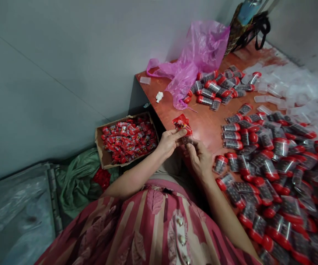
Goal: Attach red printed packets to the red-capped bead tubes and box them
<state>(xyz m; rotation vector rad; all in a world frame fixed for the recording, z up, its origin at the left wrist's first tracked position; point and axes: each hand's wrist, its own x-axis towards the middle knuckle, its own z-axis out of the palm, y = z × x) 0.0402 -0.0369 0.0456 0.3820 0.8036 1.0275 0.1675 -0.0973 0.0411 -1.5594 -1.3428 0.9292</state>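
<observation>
Over the near left edge of the table, my left hand (172, 141) pinches a small red printed plastic wrapper (180, 120) between thumb and fingers. The wrapper's top sticks up above the thumb. My right hand (200, 158) is closed just below it, its thumb and fingertips on the lower end of the same piece, where a clear part with dark contents (188, 140) shows. My fingers hide much of that part. To the right of my hands lie many small clear containers (232, 135) with red ends and dark contents.
A cardboard box (101, 154) of red wrapped pieces (128, 141) stands low at the left. On the orange-brown table (159, 106) lie a pink plastic bag (200, 44), another group of red-ended containers (214, 88), and empty clear sleeves (308, 88). Green cloth (76, 180) lies below left.
</observation>
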